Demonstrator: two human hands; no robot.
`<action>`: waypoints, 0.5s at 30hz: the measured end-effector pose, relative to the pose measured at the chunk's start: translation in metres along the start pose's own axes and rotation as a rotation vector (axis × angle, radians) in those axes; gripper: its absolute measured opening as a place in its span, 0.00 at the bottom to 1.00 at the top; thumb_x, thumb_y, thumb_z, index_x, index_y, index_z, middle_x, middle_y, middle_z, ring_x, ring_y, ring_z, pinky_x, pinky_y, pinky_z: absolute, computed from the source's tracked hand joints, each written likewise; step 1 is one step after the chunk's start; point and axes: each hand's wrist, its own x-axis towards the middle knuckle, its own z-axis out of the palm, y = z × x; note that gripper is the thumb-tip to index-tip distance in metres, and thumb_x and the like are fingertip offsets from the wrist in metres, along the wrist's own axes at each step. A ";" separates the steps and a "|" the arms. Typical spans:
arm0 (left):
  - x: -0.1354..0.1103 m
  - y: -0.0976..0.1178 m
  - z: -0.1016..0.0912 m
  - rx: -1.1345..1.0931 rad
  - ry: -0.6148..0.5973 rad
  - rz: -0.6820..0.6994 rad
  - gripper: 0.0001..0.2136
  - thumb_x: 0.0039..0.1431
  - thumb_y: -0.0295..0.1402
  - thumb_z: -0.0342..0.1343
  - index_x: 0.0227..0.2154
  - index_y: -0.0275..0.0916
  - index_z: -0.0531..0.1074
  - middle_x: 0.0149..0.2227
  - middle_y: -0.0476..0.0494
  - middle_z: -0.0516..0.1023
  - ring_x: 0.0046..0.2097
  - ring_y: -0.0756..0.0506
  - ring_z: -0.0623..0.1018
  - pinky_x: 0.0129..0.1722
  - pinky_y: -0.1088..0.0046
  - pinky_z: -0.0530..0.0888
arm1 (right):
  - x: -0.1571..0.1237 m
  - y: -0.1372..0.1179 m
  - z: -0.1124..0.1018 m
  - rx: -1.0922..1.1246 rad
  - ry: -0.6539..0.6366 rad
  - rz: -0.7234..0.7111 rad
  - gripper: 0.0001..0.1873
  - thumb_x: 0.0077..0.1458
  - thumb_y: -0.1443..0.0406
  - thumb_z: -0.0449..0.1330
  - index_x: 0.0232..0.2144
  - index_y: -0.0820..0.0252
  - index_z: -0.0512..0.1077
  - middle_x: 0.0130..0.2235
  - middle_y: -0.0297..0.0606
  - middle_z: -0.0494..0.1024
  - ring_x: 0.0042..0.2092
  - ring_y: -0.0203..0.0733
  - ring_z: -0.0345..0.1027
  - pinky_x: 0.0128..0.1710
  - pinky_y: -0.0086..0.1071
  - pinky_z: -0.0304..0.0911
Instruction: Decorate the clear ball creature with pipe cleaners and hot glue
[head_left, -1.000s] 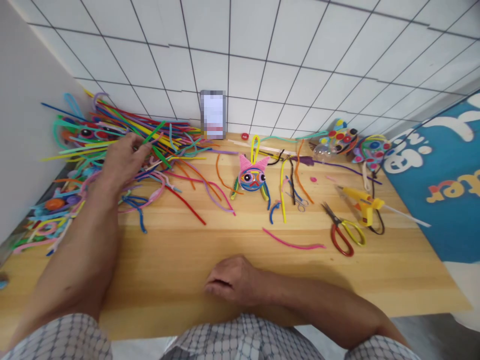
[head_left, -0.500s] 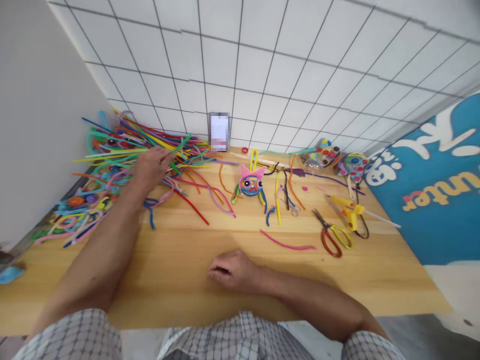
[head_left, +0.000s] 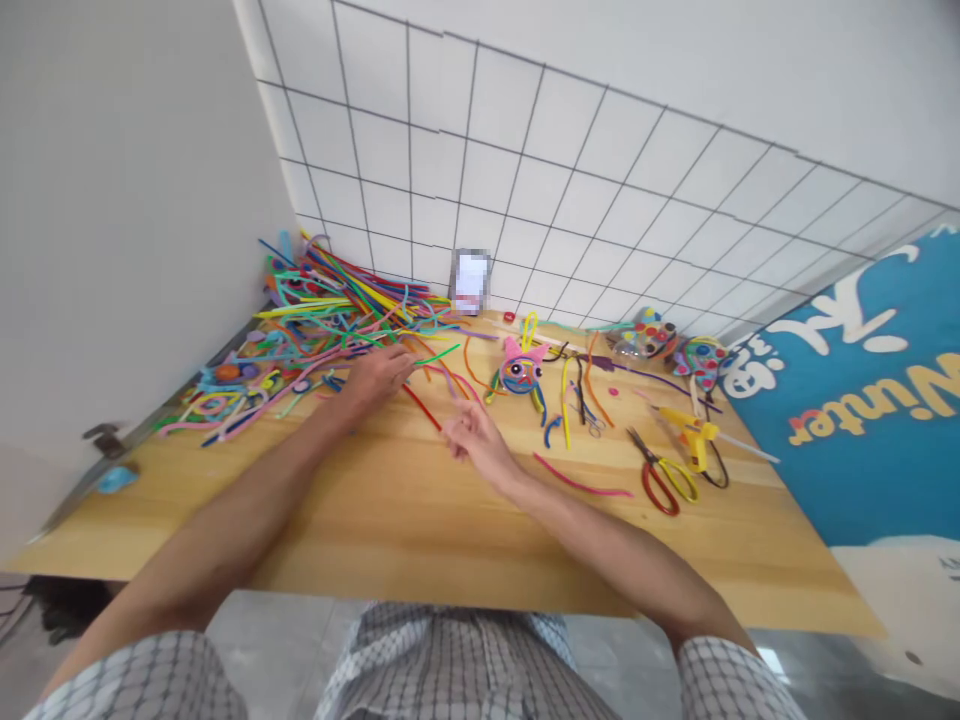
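Observation:
My left hand [head_left: 382, 375] is closed on a green pipe cleaner [head_left: 441, 354], whose free end sticks out to the right. Close by on the right, my right hand [head_left: 474, 440] hovers over the table with loosely bent fingers and nothing visible in them. A red pipe cleaner [head_left: 422, 407] runs from beside the left hand to the right fingertips; whether they touch it I cannot tell. Beyond the hands lies a round craft figure [head_left: 520, 374] with googly eyes, pink ears, a yellow loop on top and twisted pipe-cleaner limbs.
A tangled heap of pipe cleaners [head_left: 330, 310] fills the left side. A phone [head_left: 471, 280] leans on the tiled wall. To the right lie scissors [head_left: 660, 475], a yellow glue gun [head_left: 694, 435], a pink pipe cleaner [head_left: 581, 487] and two decorated figures, one a dotted fish [head_left: 701, 360].
My left hand has drawn back from the heap toward the right with the green pipe cleaner. My right hand has risen and moved forward, its fingers loosening. The view has shifted.

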 end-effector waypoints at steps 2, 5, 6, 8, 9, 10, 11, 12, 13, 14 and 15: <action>-0.003 0.001 0.003 -0.026 0.004 0.019 0.17 0.78 0.37 0.47 0.46 0.39 0.82 0.46 0.37 0.84 0.45 0.43 0.83 0.42 0.71 0.77 | 0.021 -0.007 0.005 0.007 0.054 -0.047 0.37 0.51 0.45 0.71 0.56 0.53 0.64 0.28 0.21 0.73 0.25 0.33 0.65 0.24 0.28 0.57; -0.008 0.000 0.005 -0.040 -0.011 0.034 0.15 0.77 0.33 0.49 0.48 0.40 0.82 0.47 0.38 0.85 0.46 0.43 0.83 0.42 0.72 0.77 | 0.046 -0.012 0.014 -0.021 0.072 -0.121 0.36 0.52 0.44 0.70 0.55 0.53 0.65 0.25 0.19 0.70 0.24 0.34 0.64 0.23 0.28 0.57; -0.009 0.000 0.005 -0.037 -0.022 0.042 0.15 0.76 0.32 0.49 0.49 0.41 0.82 0.47 0.38 0.85 0.46 0.43 0.83 0.42 0.71 0.77 | 0.053 -0.012 0.017 -0.034 0.070 -0.138 0.34 0.52 0.44 0.69 0.54 0.53 0.67 0.24 0.19 0.69 0.23 0.34 0.64 0.23 0.28 0.57; -0.011 0.000 0.005 -0.023 -0.046 0.052 0.15 0.74 0.30 0.49 0.51 0.41 0.82 0.48 0.37 0.85 0.47 0.42 0.83 0.42 0.71 0.77 | 0.062 -0.012 0.021 -0.057 0.071 -0.156 0.30 0.54 0.43 0.68 0.49 0.53 0.70 0.24 0.20 0.69 0.24 0.33 0.63 0.25 0.28 0.58; -0.012 0.000 0.004 -0.016 -0.053 0.046 0.15 0.73 0.29 0.50 0.51 0.42 0.82 0.49 0.38 0.85 0.48 0.42 0.83 0.42 0.71 0.77 | 0.065 -0.012 0.023 -0.066 0.076 -0.160 0.28 0.54 0.42 0.67 0.47 0.53 0.71 0.26 0.22 0.70 0.25 0.32 0.64 0.25 0.28 0.58; -0.013 0.000 0.004 -0.015 -0.058 0.034 0.15 0.72 0.28 0.50 0.51 0.42 0.82 0.49 0.38 0.85 0.48 0.42 0.83 0.43 0.71 0.77 | 0.067 -0.012 0.025 -0.072 0.084 -0.164 0.28 0.55 0.41 0.66 0.45 0.54 0.72 0.27 0.24 0.72 0.25 0.32 0.64 0.25 0.28 0.58; -0.013 0.001 0.004 -0.021 -0.062 0.018 0.15 0.72 0.28 0.50 0.50 0.43 0.82 0.48 0.39 0.85 0.48 0.43 0.83 0.44 0.71 0.77 | 0.068 -0.012 0.026 -0.081 0.093 -0.172 0.28 0.56 0.40 0.65 0.43 0.54 0.73 0.30 0.26 0.74 0.26 0.32 0.64 0.26 0.29 0.58; -0.013 0.001 0.003 -0.032 -0.066 0.002 0.15 0.71 0.28 0.50 0.49 0.43 0.82 0.48 0.39 0.85 0.49 0.43 0.83 0.44 0.71 0.78 | 0.068 -0.012 0.027 -0.092 0.106 -0.182 0.27 0.57 0.39 0.64 0.41 0.55 0.74 0.31 0.28 0.75 0.27 0.32 0.65 0.26 0.29 0.58; -0.013 0.000 0.003 -0.047 -0.070 -0.011 0.15 0.71 0.27 0.50 0.49 0.43 0.82 0.48 0.39 0.85 0.49 0.43 0.82 0.45 0.71 0.78 | 0.067 -0.013 0.027 -0.104 0.123 -0.195 0.27 0.58 0.39 0.64 0.40 0.55 0.75 0.32 0.29 0.76 0.27 0.32 0.64 0.26 0.29 0.58; -0.013 -0.001 0.003 -0.064 -0.072 -0.020 0.15 0.70 0.27 0.50 0.49 0.43 0.82 0.48 0.39 0.84 0.49 0.43 0.82 0.46 0.71 0.78 | 0.064 -0.014 0.026 -0.116 0.142 -0.208 0.26 0.59 0.39 0.63 0.38 0.55 0.75 0.31 0.29 0.75 0.27 0.32 0.64 0.27 0.29 0.58; -0.013 -0.003 0.003 -0.078 -0.076 -0.026 0.15 0.70 0.27 0.50 0.49 0.42 0.81 0.48 0.38 0.84 0.49 0.43 0.82 0.47 0.70 0.78 | 0.060 -0.016 0.025 -0.127 0.162 -0.221 0.26 0.60 0.40 0.63 0.35 0.55 0.74 0.30 0.29 0.74 0.28 0.33 0.64 0.28 0.30 0.58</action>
